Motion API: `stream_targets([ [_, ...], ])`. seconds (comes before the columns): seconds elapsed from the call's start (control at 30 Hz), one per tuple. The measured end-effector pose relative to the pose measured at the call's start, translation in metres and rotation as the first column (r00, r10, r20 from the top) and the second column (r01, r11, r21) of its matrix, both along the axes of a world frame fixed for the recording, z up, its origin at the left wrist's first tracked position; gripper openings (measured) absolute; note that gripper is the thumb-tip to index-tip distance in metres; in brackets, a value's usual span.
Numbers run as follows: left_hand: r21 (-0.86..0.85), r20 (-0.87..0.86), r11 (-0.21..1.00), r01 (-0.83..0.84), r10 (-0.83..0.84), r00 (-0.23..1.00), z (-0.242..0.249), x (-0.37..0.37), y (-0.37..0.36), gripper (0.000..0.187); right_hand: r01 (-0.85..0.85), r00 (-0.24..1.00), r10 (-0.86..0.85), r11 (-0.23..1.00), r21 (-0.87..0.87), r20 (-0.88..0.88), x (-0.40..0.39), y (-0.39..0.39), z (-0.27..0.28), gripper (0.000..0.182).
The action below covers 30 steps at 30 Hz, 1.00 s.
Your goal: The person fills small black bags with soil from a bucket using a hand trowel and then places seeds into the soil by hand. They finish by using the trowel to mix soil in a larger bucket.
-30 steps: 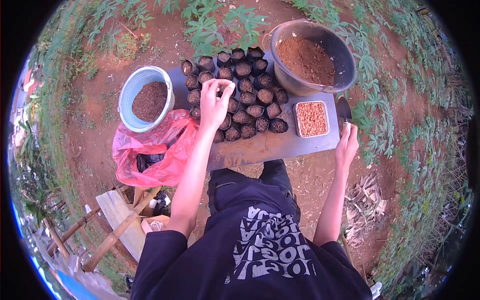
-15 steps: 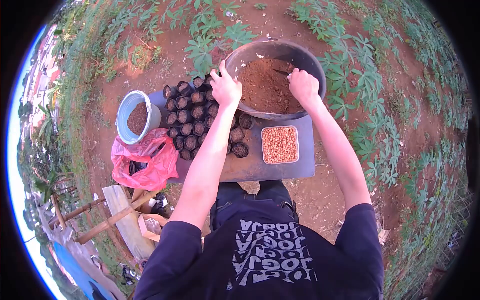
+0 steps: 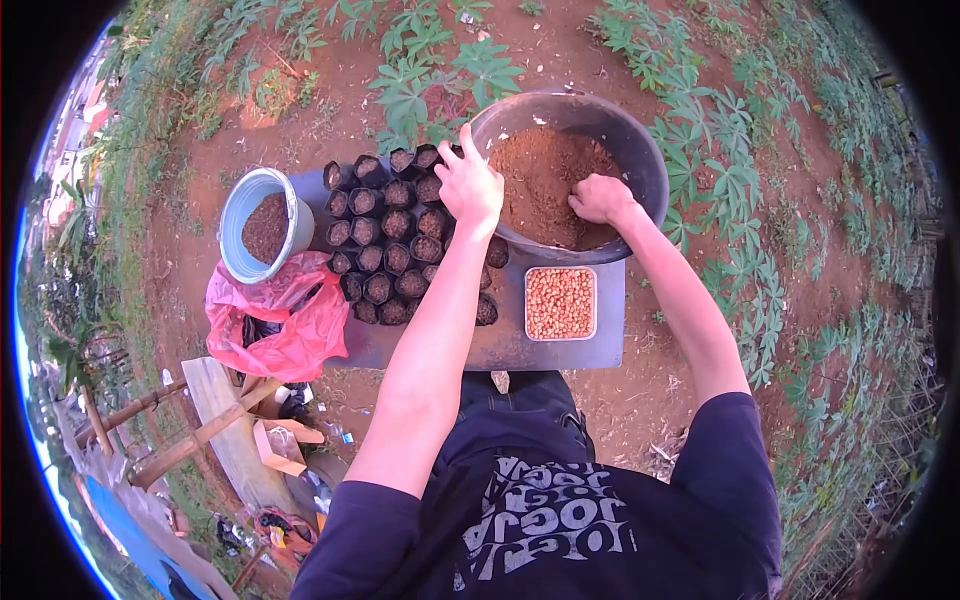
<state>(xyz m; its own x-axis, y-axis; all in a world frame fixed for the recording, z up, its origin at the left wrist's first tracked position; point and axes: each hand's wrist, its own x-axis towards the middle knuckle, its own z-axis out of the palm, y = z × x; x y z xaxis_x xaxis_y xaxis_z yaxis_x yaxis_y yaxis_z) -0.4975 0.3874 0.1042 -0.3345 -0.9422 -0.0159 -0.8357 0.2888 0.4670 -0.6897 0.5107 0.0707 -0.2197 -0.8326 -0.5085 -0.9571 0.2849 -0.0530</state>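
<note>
At the bottom of the frame is the dark shirt [image 3: 545, 520]; above it lies the table [image 3: 610, 325], with the box [image 3: 560, 338] of seeds [image 3: 560, 302] right of centre and the red bag [image 3: 312, 335] at the left end; the black pots [image 3: 397, 222] cluster left of centre, some partly behind the left forearm; the bucket [image 3: 230, 235] stands left of them. The left hand [image 3: 472, 188] has its fingers spread at the left rim of the basin [image 3: 645, 150], the soil [image 3: 540, 170] just to its right; the right hand [image 3: 602, 200] is curled inside the basin, down at the soil, most of which lies left of it; I cannot tell what, if anything, it pinches; green plants [image 3: 405, 95] grow beyond, along the top.
</note>
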Motion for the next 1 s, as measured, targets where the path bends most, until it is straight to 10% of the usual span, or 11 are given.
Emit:
stream_targets([
  [0.17,-0.001,0.149,0.999,0.041,-0.041,0.988,0.000,-0.002,-0.004,0.088,0.040,0.989,-0.006,0.972,-0.233,0.145,0.013,0.021,0.018,0.045],
  [0.3,-0.140,0.166,0.989,0.053,-0.030,0.986,-0.021,-0.004,-0.003,0.077,0.228,0.923,-0.343,0.854,-0.467,-0.175,-0.011,0.019,0.012,0.040],
  [0.53,-0.026,0.201,0.992,0.126,-0.118,0.973,-0.009,-0.011,-0.027,0.065,0.121,0.983,-0.124,0.992,-0.027,-0.135,-0.017,0.005,-0.015,0.044],
  [0.63,-0.031,0.097,0.989,0.143,-0.140,0.985,-0.011,-0.012,-0.033,0.070,-0.028,0.999,0.029,0.999,-0.019,0.022,-0.014,0.009,-0.004,0.045],
  [0.8,-0.001,0.018,0.992,0.128,-0.128,0.992,-0.013,-0.009,-0.037,0.072,0.216,0.959,-0.281,0.824,-0.524,-0.046,-0.012,0.000,-0.003,0.044],
  [0.9,0.014,0.008,0.992,0.129,-0.129,0.992,-0.013,-0.008,-0.039,0.072,0.328,0.842,-0.497,0.781,-0.531,-0.211,-0.026,0.003,-0.018,0.043],
  [1.0,0.023,0.025,0.992,0.124,-0.125,0.992,-0.011,-0.010,-0.037,0.071,0.172,0.945,-0.245,0.936,-0.307,-0.218,-0.024,0.010,-0.030,0.042],
])
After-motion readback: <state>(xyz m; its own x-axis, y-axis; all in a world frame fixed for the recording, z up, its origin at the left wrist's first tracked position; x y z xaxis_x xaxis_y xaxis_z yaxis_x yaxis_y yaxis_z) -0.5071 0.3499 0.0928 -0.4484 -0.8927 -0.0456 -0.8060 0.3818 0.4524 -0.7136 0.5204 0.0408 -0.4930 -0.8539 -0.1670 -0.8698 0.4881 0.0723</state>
